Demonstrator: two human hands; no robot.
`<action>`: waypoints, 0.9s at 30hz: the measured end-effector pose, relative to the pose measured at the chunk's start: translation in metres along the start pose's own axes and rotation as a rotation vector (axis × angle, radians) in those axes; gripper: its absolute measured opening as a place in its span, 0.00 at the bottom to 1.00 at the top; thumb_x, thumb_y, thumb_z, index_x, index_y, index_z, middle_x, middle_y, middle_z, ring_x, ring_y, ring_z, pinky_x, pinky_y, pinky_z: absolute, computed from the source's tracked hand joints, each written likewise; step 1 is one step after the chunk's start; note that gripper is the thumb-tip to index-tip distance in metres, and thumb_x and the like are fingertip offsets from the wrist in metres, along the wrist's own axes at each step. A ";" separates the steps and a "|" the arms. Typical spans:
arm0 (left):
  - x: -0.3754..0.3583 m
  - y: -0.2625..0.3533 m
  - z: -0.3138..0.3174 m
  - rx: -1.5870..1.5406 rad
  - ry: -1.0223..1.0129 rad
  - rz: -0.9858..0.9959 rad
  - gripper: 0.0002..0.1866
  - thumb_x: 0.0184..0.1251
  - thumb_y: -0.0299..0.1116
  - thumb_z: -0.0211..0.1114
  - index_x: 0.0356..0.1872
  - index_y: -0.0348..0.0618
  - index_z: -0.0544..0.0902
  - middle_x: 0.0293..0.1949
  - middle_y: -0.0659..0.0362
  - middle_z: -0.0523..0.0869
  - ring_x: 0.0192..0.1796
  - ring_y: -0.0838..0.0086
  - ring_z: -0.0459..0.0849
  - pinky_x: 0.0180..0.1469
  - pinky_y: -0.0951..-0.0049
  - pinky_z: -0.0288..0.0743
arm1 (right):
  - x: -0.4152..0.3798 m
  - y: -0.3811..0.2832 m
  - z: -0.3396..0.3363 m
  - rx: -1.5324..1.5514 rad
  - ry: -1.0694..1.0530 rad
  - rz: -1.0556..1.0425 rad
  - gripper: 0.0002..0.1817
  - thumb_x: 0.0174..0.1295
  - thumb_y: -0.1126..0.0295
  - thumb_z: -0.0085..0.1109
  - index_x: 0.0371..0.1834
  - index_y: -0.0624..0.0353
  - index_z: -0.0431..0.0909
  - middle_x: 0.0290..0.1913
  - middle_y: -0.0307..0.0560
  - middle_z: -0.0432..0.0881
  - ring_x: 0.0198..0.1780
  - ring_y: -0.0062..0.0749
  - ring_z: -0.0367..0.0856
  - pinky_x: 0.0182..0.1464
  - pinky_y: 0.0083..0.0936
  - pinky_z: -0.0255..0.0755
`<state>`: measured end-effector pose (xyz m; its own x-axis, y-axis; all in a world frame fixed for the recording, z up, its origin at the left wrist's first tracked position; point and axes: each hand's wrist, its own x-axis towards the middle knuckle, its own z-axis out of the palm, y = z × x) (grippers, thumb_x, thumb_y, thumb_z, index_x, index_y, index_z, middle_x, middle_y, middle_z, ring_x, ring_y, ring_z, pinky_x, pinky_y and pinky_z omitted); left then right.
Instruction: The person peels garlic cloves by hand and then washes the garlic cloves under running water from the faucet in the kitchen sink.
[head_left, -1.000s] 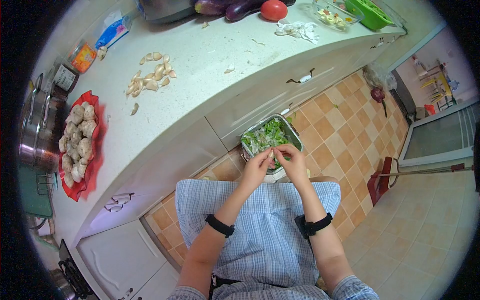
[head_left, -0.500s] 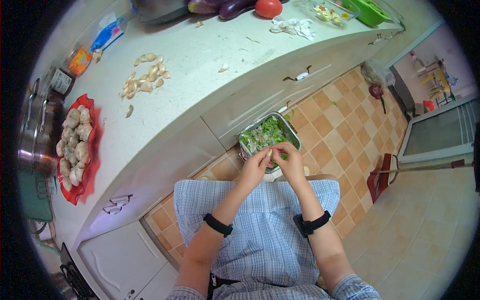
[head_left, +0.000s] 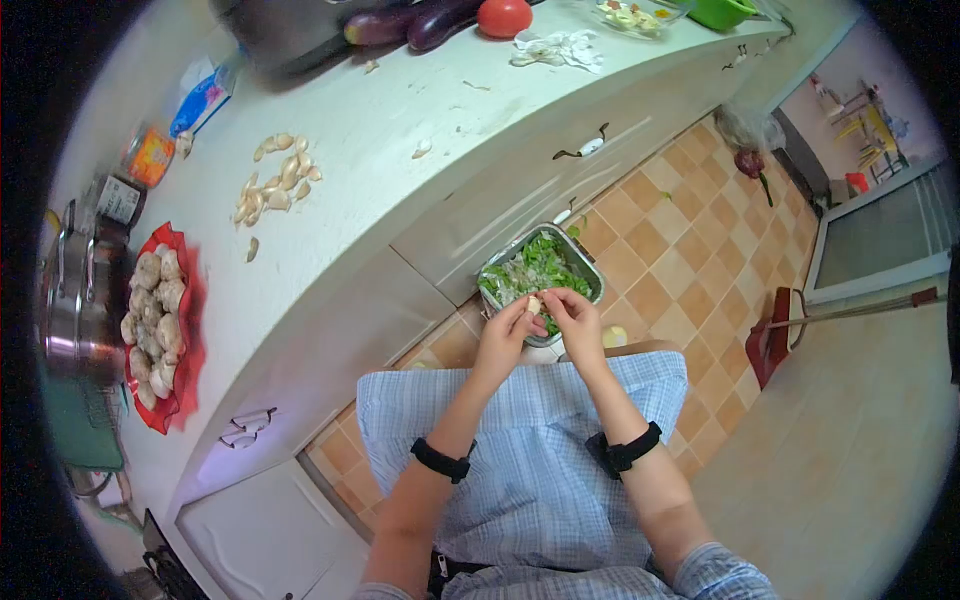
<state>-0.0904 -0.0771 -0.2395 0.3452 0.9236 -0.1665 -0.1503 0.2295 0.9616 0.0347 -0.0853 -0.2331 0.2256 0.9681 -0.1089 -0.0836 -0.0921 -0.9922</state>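
A garlic clove (head_left: 534,303) sat pinched between the left hand (head_left: 503,335) and right hand (head_left: 578,322), which met over the bin (head_left: 590,277). A loose pinch could have dropped it among the greens (head_left: 548,262) beneath them. More cloves (head_left: 289,173) lay on the counter (head_left: 345,130), to their left.

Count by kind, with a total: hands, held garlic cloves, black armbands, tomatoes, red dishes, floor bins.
Left hand and right hand: 2
Held garlic clove: 1
Black armbands: 2
Tomato: 1
Red dish: 1
Floor bin: 1
Total: 8
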 end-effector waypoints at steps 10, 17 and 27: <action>-0.007 0.003 -0.008 0.313 -0.065 -0.024 0.18 0.64 0.28 0.48 0.54 0.34 0.67 0.37 0.54 0.78 0.36 0.76 0.78 0.42 0.78 0.71 | -0.006 -0.008 -0.009 -0.267 -0.065 -0.226 0.07 0.51 0.73 0.56 0.30 0.65 0.76 0.30 0.46 0.76 0.32 0.30 0.76 0.36 0.21 0.70; -0.008 0.019 0.003 0.673 -0.038 0.091 0.19 0.62 0.24 0.45 0.56 0.36 0.66 0.29 0.57 0.78 0.32 0.76 0.77 0.38 0.79 0.70 | -0.010 -0.008 -0.008 -0.302 -0.015 -0.221 0.07 0.49 0.74 0.57 0.29 0.66 0.74 0.30 0.45 0.74 0.32 0.27 0.75 0.37 0.19 0.70; -0.009 0.029 0.019 0.415 0.047 -0.024 0.17 0.64 0.26 0.47 0.54 0.34 0.67 0.35 0.56 0.79 0.34 0.78 0.78 0.39 0.81 0.70 | -0.009 0.003 -0.004 0.215 0.019 0.066 0.07 0.54 0.72 0.54 0.31 0.66 0.74 0.31 0.43 0.76 0.32 0.25 0.76 0.36 0.19 0.70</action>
<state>-0.0801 -0.0849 -0.2054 0.2999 0.9348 -0.1904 0.2463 0.1169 0.9621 0.0363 -0.0956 -0.2358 0.2306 0.9569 -0.1767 -0.3030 -0.1019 -0.9475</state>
